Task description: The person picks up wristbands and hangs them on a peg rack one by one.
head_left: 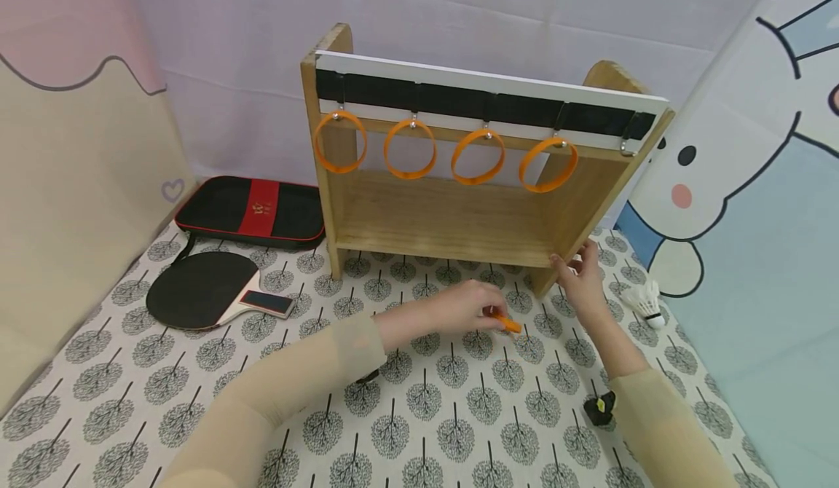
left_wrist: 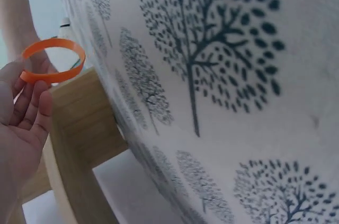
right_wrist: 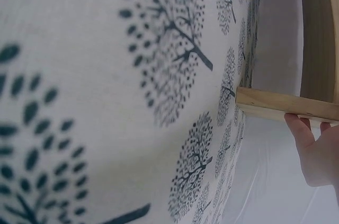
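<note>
My left hand (head_left: 468,306) pinches an orange wristband (head_left: 507,323) between thumb and fingers, just above the tablecloth before the wooden rack (head_left: 446,215). In the left wrist view the wristband (left_wrist: 55,78) appears as a whole ring held by its near side. My right hand (head_left: 580,277) holds the lower front of the rack's right side panel (right_wrist: 288,102), thumb at the front edge and fingers along the outer face; some fingers are partly hidden. Along the rack's top strip (head_left: 485,102), several orange wristbands (head_left: 409,149) hang from hooks, while the rightmost hook (head_left: 627,147) is bare.
To the left lie a black table tennis bat (head_left: 203,290) and a black case (head_left: 223,207) with a red band. A white shuttlecock (head_left: 645,304) lies right of the rack. Fabric walls (head_left: 426,7) stand behind and at both sides of the tree-patterned tablecloth (head_left: 452,400).
</note>
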### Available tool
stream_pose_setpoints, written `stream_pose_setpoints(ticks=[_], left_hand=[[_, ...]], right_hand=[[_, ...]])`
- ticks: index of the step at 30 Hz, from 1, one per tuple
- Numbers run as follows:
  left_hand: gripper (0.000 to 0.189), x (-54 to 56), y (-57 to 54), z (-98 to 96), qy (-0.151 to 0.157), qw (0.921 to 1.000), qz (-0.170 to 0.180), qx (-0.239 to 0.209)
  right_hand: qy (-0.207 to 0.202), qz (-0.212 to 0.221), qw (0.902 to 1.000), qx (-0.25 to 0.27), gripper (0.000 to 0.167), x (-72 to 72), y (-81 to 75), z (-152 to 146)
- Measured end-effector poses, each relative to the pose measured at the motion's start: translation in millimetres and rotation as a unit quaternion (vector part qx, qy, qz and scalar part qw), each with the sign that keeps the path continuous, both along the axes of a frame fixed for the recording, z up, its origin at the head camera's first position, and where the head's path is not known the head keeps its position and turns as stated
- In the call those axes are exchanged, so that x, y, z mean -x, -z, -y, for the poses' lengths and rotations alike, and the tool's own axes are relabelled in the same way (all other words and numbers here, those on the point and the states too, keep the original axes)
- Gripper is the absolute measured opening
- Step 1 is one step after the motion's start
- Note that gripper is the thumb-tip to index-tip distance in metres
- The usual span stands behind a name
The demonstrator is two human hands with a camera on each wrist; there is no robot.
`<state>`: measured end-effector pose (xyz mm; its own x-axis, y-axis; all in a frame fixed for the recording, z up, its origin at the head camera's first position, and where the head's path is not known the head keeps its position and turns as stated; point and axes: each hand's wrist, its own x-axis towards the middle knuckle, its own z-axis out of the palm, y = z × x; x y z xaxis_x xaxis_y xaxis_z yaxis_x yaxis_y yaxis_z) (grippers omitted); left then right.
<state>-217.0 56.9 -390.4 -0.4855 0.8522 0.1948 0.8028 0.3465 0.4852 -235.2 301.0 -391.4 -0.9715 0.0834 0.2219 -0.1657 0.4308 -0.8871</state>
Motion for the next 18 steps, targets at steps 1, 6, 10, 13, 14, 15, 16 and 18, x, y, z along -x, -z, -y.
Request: stream_pose_setpoints(ticks=[1, 6, 10, 13, 14, 15, 16, 18], left_hand=[[0.013, -0.9, -1.3, 0.2, -0.001, 1.0000, -0.005, -0.003], [0.017, -6.3, -9.1, 0.7, -0.017, 0.9996, -0.020, -0.015], [0.019, -11.3, -15.4, 0.8, -0.024, 0.9991, -0.025, -0.027], [0.017, -14.0, -19.0, 1.2, -0.024, 0.9983, -0.028, -0.044], [0.017, -14.8, -20.2, 1.3, -0.022, 0.9979, -0.029, -0.053], [0.016, -15.5, -21.4, 1.3, -0.021, 0.9973, -0.030, -0.063], [0.014, -15.9, -22.9, 1.2, -0.019, 0.9965, -0.031, -0.076], [0.014, -16.9, -27.3, 0.9, -0.015, 0.9941, -0.031, -0.103]], right_hand=[[0.001, 0.000, 1.0000, -0.005, 0.058, 0.7, 1.7, -1.0], [0.002, -0.004, 0.9999, -0.010, 0.058, 2.0, 4.7, -2.3], [0.003, -0.004, 1.0000, -0.004, 0.057, 1.8, 4.1, -1.5], [0.002, -0.005, 1.0000, -0.007, 0.057, 1.4, 3.7, -1.3], [0.002, -0.006, 1.0000, -0.007, 0.058, 1.5, 3.7, -1.3], [0.002, -0.007, 1.0000, -0.007, 0.058, 1.5, 3.8, -1.3], [0.002, -0.007, 1.0000, -0.006, 0.058, 1.6, 3.9, -1.2], [0.002, -0.009, 0.9999, -0.007, 0.058, 2.0, 4.2, -1.4]])
